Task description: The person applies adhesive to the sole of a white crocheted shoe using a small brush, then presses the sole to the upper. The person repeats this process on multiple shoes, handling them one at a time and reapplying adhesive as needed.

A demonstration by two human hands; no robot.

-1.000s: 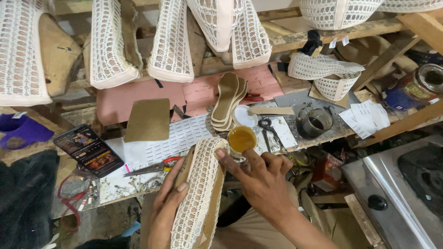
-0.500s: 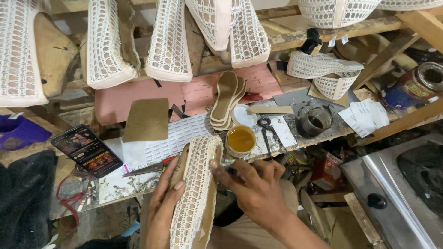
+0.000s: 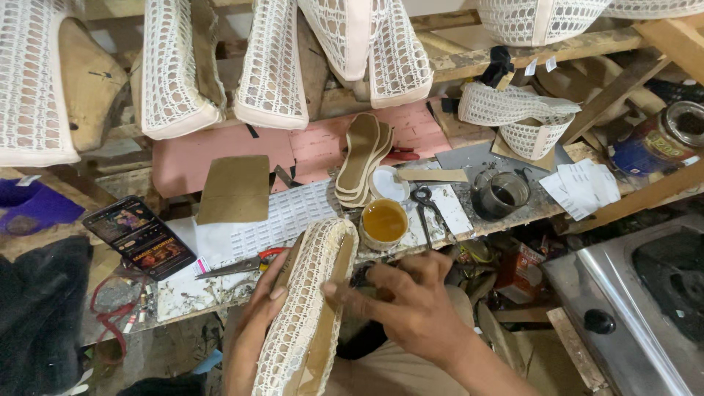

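My left hand (image 3: pixel 253 330) grips a shoe upper of cream woven mesh (image 3: pixel 306 304), held sole side up over my lap with a tan insole showing along its right edge. My right hand (image 3: pixel 407 301) rests on that edge, fingertips pressing the tan insole. Just beyond the shoe's toe stands an open tin of amber glue (image 3: pixel 384 222) on the workbench (image 3: pixel 293 209). A stack of tan insoles (image 3: pixel 361 158) lies behind the tin.
Several cream mesh uppers (image 3: pixel 264 66) hang on a wooden rack at the back. On the bench lie black scissors (image 3: pixel 424 205), red-handled pliers (image 3: pixel 242 262), a phone (image 3: pixel 138 236), a cardboard square (image 3: pixel 235 188) and a dark metal cup (image 3: pixel 501 193). A steel machine (image 3: pixel 631 308) stands at the right.
My right hand has slid down the shoe's right edge towards me, and the shoe has tipped slightly. The left hand keeps its grip.
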